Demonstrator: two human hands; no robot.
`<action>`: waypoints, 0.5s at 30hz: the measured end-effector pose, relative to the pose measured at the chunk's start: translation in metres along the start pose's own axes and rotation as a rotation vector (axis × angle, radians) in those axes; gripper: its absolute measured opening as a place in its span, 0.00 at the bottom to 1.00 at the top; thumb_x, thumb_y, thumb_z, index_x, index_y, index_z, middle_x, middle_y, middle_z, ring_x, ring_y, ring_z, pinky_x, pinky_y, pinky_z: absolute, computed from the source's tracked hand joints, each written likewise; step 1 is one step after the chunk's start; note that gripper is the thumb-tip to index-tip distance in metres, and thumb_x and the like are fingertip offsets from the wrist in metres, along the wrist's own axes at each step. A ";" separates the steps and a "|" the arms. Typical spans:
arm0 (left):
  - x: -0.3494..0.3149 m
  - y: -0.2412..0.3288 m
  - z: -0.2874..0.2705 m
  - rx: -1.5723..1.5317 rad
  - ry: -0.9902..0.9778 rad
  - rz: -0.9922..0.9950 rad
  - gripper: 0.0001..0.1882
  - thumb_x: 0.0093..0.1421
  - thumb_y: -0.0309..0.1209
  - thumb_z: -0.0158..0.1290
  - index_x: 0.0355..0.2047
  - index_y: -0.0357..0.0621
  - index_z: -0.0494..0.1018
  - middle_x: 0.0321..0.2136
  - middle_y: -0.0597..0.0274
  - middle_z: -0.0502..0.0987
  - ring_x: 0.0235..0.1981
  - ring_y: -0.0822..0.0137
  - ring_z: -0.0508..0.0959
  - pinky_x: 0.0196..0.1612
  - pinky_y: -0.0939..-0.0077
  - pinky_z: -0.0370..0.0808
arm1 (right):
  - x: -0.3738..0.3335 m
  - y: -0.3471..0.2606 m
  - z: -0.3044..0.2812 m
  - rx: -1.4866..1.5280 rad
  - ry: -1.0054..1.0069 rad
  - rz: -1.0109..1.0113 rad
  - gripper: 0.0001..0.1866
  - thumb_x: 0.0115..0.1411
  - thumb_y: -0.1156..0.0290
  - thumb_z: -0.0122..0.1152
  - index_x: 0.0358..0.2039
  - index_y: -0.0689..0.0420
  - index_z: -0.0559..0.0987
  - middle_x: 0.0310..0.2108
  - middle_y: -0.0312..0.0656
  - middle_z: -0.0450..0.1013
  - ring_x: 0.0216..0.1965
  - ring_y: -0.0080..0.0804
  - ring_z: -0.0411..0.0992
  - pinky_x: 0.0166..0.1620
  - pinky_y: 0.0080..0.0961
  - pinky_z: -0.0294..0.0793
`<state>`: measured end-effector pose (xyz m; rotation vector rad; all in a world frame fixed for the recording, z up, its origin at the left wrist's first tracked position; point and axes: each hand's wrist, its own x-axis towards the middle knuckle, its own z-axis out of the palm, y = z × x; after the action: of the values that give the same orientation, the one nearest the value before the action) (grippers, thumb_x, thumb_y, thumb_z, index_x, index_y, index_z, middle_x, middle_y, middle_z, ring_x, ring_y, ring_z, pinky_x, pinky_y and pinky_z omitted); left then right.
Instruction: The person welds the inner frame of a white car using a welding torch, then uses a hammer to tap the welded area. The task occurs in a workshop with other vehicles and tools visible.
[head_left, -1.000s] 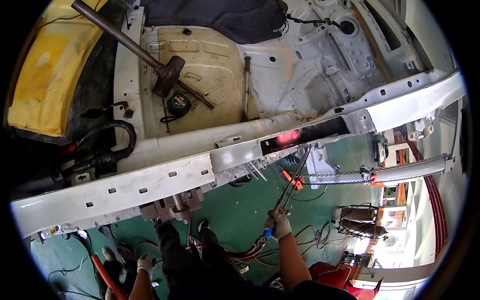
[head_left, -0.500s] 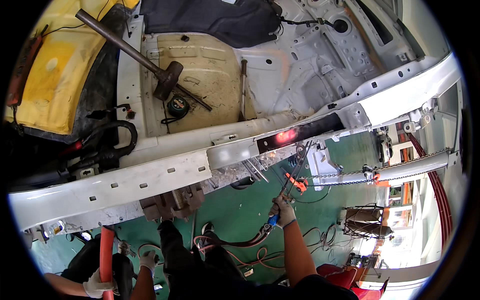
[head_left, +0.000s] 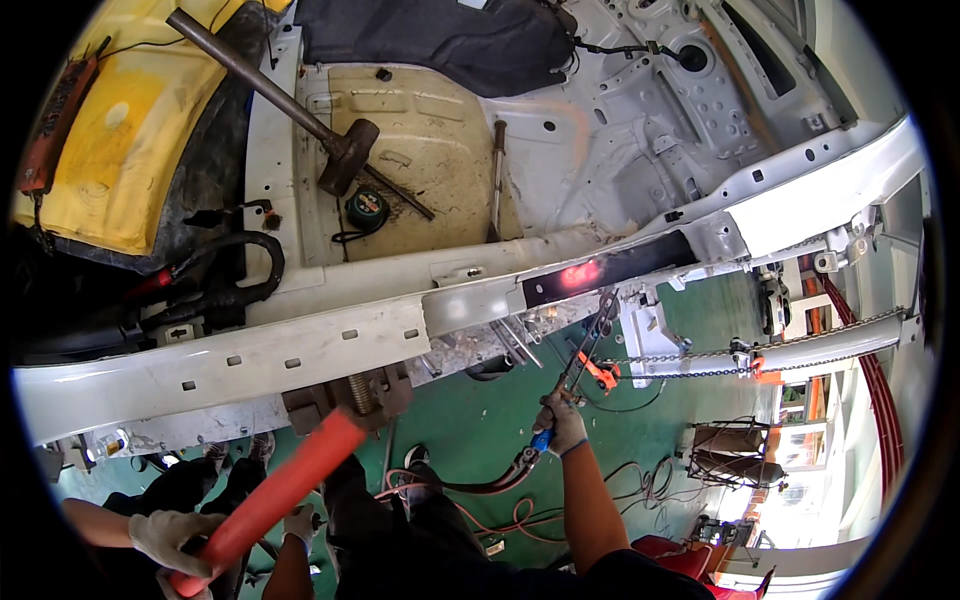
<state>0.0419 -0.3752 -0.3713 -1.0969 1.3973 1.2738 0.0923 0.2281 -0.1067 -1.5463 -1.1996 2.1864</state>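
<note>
In the lower middle, my right hand (head_left: 563, 422), in a grey-white glove, is wrapped round a gas torch (head_left: 542, 440) with a blue handle. Its thin metal tubes reach up toward the white car sill (head_left: 350, 325). On a dark, bare strip (head_left: 650, 255) of that sill, a red-hot spot (head_left: 578, 275) glows. My left hand (head_left: 300, 524), also gloved, stays low beside my leg with curled fingers; what they hold is too dark to make out. At the lower left, a co-worker's gloved hands (head_left: 172, 540) grip a thick red pole (head_left: 275, 490), blurred and slanting up to the right.
A sledgehammer (head_left: 348, 155), a tape measure (head_left: 366, 208) and a metal bar (head_left: 497, 180) lie on the car floor. Below the sill sits a rusty clamp (head_left: 350, 400). Chains (head_left: 690, 356) stretch rightward; hoses (head_left: 520, 515) loop over the green floor (head_left: 480, 400).
The co-worker's red pole has swung from nearly upright to a rightward slant, its top nearer the clamp. My right hand keeps its hold on the torch. The view has shifted slightly.
</note>
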 end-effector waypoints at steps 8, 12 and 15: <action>-0.034 0.031 0.024 -0.015 -0.011 0.018 0.16 0.64 0.35 0.61 0.47 0.37 0.77 0.28 0.60 0.78 0.23 0.67 0.77 0.25 0.69 0.75 | -0.003 0.002 0.003 -0.054 0.036 -0.047 0.18 0.71 0.53 0.62 0.38 0.56 0.74 0.21 0.29 0.60 0.23 0.21 0.61 0.31 0.26 0.66; -0.022 0.027 0.027 -0.031 -0.026 0.020 0.17 0.65 0.36 0.61 0.48 0.37 0.77 0.28 0.60 0.79 0.23 0.67 0.78 0.25 0.71 0.74 | -0.014 0.014 0.001 -0.034 0.026 0.012 0.18 0.71 0.54 0.62 0.39 0.56 0.74 0.22 0.29 0.61 0.22 0.22 0.61 0.31 0.27 0.66; -0.013 0.017 0.020 0.021 -0.028 0.048 0.17 0.65 0.36 0.61 0.47 0.36 0.76 0.28 0.60 0.80 0.23 0.67 0.79 0.24 0.71 0.74 | -0.014 0.011 0.004 -0.050 0.013 -0.025 0.17 0.71 0.54 0.62 0.39 0.56 0.74 0.21 0.29 0.60 0.22 0.23 0.61 0.31 0.27 0.67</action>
<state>0.0291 -0.3534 -0.3563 -1.0331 1.4203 1.3014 0.0978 0.2108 -0.1048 -1.5534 -1.2719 2.1432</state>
